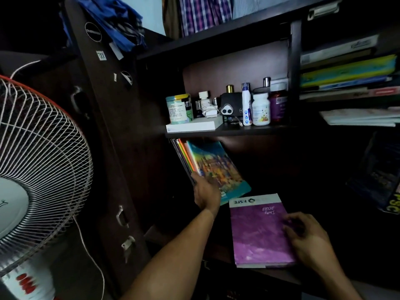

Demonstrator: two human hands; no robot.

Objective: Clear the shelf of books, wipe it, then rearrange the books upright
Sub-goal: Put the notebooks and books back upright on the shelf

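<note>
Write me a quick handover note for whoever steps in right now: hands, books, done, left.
Left hand holds the leaning stack of books at the left end of the lower shelf.
Right hand rests on the purple diary, lying flat at the shelf front.
Done: some books back on the shelf.
Left: stand the diary beside the stack, straighten all upright.

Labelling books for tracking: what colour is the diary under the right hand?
Purple cover with a white band at its far edge, diary under the right hand; head view.
</note>
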